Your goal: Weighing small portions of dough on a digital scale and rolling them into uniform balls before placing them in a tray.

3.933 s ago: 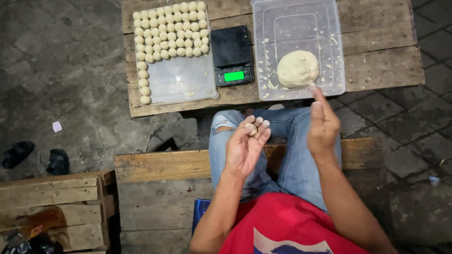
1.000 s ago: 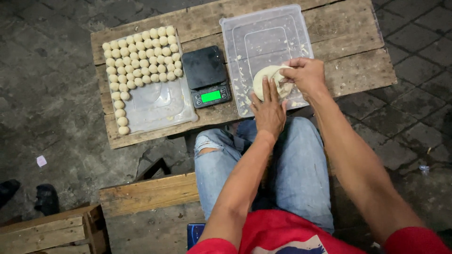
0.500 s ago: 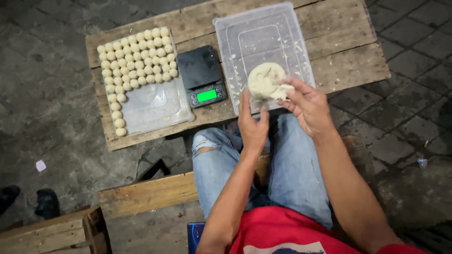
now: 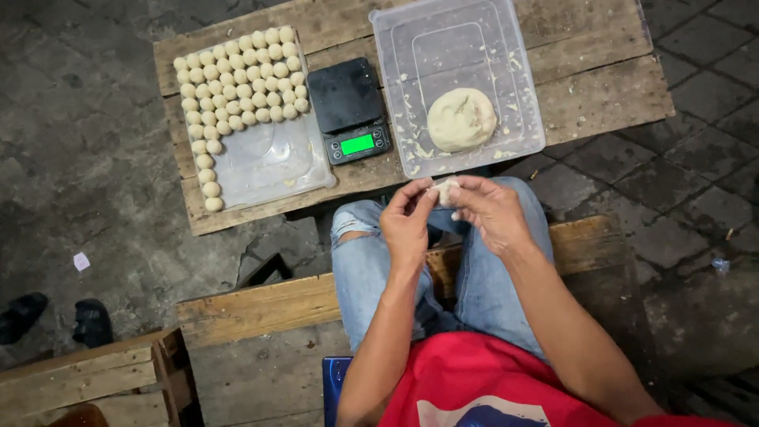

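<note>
Between the fingertips of both hands, just above the knees, a small piece of dough (image 4: 445, 190) is held. The left hand (image 4: 407, 221) is closed on it from the left side with thumb and forefinger pinched, and the right hand (image 4: 494, 212) is closed on it from the right, its fingers curled around the piece. Both hands are raised over the lap, clear of the wooden table (image 4: 601, 79) and just short of its near edge.

Directly beyond the hands, a clear plastic tub (image 4: 411, 47) is set on the table, smeared with scraps of dough. A large lump of dough (image 4: 462, 119) is seen lying in the tub's near half, well apart from the small piece. To the left of the tub, touching or almost touching it, a black digital scale (image 4: 345, 99) with a lit green display is placed. Further left, a clear plastic sheet or lid (image 4: 273, 162) is laid flat, and on its far part and down its left edge rows of small dough balls (image 4: 237, 75) are lined up close together.

Torn blue jeans (image 4: 371, 261) and a red shirt (image 4: 490, 379) are worn by the person, who is seated on a wooden bench (image 4: 253, 308). At the far left, a pair of dark sandals (image 4: 55, 316) is left on the stone floor.
</note>
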